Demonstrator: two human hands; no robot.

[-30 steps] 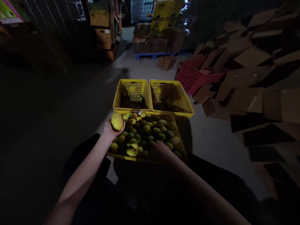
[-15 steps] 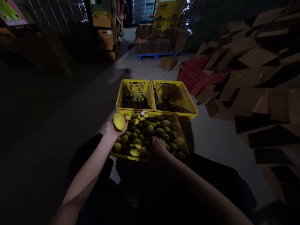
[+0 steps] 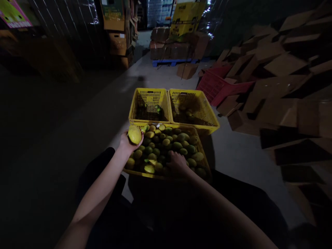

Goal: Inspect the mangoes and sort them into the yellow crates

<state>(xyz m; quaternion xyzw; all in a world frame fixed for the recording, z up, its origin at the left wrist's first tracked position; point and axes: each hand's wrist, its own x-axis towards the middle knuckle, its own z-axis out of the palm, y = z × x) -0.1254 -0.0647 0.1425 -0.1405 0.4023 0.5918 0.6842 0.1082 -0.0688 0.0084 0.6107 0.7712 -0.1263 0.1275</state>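
My left hand (image 3: 127, 142) is wrapped round a large yellow lemon (image 3: 135, 134), held up over the left rim of the near yellow crate (image 3: 204, 162). That crate is full of yellow and green lemons (image 3: 177, 145). Down among them, toward the crate's front, is my right hand (image 3: 177, 160). Its fingers are curled downward against the fruit, and their tips are hidden, so what they grip cannot be made out.
Behind the full crate stand a left yellow crate (image 3: 133, 103) and a right yellow crate (image 3: 210, 112), each with a few fruits at the bottom. A red crate (image 3: 215, 86) and heaped cardboard boxes (image 3: 277, 110) lie to the right. Farther back, boxes sit on a blue pallet (image 3: 172, 62).
My left hand has shifted slightly to the right with the lemon, which has turned a little. My right hand stays almost in place among the fruit.
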